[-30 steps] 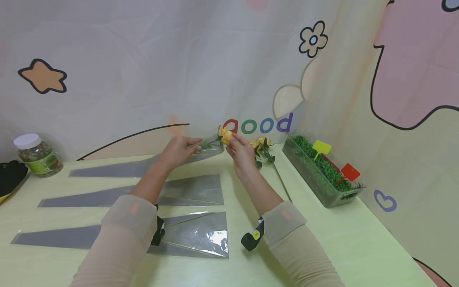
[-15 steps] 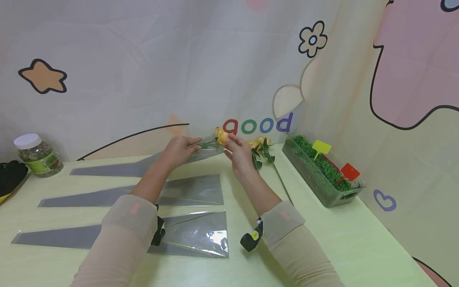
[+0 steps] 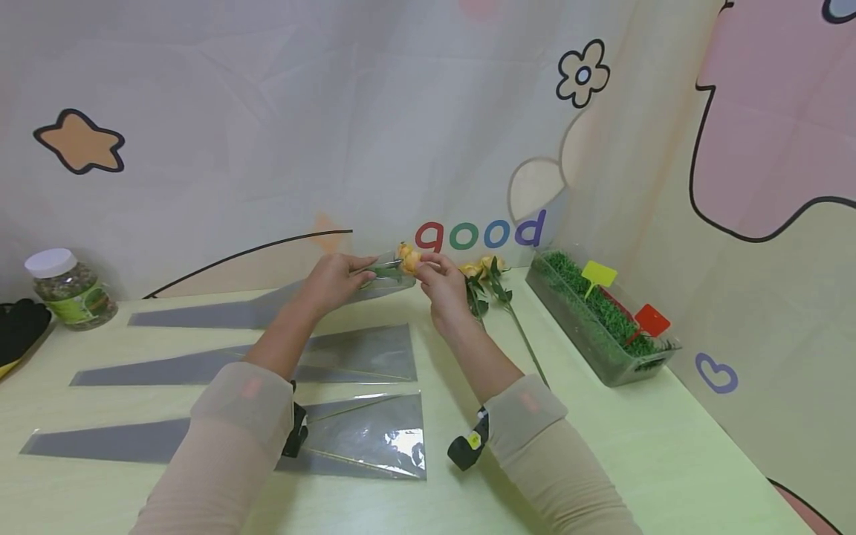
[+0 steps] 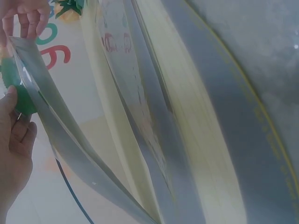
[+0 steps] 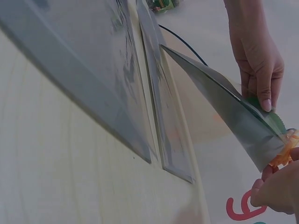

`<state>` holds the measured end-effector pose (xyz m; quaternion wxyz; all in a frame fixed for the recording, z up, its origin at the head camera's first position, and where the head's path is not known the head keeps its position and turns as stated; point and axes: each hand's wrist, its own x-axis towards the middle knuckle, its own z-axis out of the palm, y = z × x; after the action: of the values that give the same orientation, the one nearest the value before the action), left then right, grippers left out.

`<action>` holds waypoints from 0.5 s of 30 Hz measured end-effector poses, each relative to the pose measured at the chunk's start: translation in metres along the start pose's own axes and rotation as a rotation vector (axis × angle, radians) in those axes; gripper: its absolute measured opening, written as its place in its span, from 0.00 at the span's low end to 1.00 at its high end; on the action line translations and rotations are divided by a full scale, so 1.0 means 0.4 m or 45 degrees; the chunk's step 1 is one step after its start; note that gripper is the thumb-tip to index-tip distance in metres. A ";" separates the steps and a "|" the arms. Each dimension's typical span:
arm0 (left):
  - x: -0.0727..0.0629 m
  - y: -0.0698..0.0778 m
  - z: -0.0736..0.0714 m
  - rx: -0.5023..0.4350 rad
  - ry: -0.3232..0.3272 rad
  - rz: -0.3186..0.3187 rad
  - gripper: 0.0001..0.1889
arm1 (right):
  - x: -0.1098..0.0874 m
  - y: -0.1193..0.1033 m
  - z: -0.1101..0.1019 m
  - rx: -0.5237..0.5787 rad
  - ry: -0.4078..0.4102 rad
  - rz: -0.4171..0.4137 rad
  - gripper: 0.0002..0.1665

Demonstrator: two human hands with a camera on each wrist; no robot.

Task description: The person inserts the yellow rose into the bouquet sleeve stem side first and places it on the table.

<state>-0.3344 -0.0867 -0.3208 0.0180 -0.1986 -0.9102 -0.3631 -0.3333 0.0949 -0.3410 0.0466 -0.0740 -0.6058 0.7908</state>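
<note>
A yellow rose (image 3: 409,258) lies at the mouth of a clear, grey-backed flower sleeve (image 3: 200,316), its bloom at the opening and its stem inside. My left hand (image 3: 337,282) pinches the sleeve's upper edge between thumb and fingers. With its fingertips, my right hand (image 3: 446,291) holds the bloom from the right. In the right wrist view, a green leaf (image 5: 275,122) shows within the lifted sleeve mouth, beside the orange-yellow petals (image 5: 282,156). The left wrist view has the same sleeve (image 4: 60,116) slanting down from the fingers.
Two more flat sleeves lie nearer, one in the middle (image 3: 368,353) and one in front (image 3: 374,431). More yellow roses (image 3: 493,265) rest right of my right hand. A planter of artificial grass (image 3: 602,319) stands at the right, a lidded jar (image 3: 70,293) at the left.
My right hand has shifted slightly left with the rose, and the bloom now sits closer to the sleeve mouth. The left hand has stayed in place.
</note>
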 end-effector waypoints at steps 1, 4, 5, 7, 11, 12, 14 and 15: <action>0.000 0.000 0.000 0.001 0.002 0.001 0.20 | -0.001 0.001 0.001 -0.014 -0.001 -0.006 0.09; -0.001 0.000 -0.001 0.004 0.008 -0.006 0.21 | -0.003 0.004 0.002 -0.036 -0.011 -0.025 0.09; 0.000 0.000 -0.001 0.006 0.011 -0.010 0.21 | -0.003 0.005 0.003 -0.049 -0.012 -0.031 0.09; 0.000 0.000 -0.001 0.009 0.014 -0.015 0.20 | -0.004 0.008 0.004 -0.062 -0.017 -0.044 0.09; 0.002 0.000 -0.001 0.020 0.028 -0.004 0.20 | -0.004 0.010 0.006 -0.071 -0.018 -0.061 0.09; 0.003 0.000 -0.001 0.023 0.030 0.000 0.20 | -0.004 0.010 0.007 -0.068 -0.019 -0.066 0.09; 0.003 0.000 -0.002 0.027 0.033 0.008 0.20 | -0.004 0.009 0.009 -0.069 -0.017 -0.079 0.08; 0.003 0.001 -0.002 0.029 0.033 0.011 0.20 | -0.005 0.009 0.009 -0.072 -0.017 -0.086 0.08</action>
<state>-0.3355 -0.0867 -0.3197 0.0335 -0.1975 -0.9130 -0.3553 -0.3321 0.0901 -0.3432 0.0672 -0.0494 -0.6304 0.7718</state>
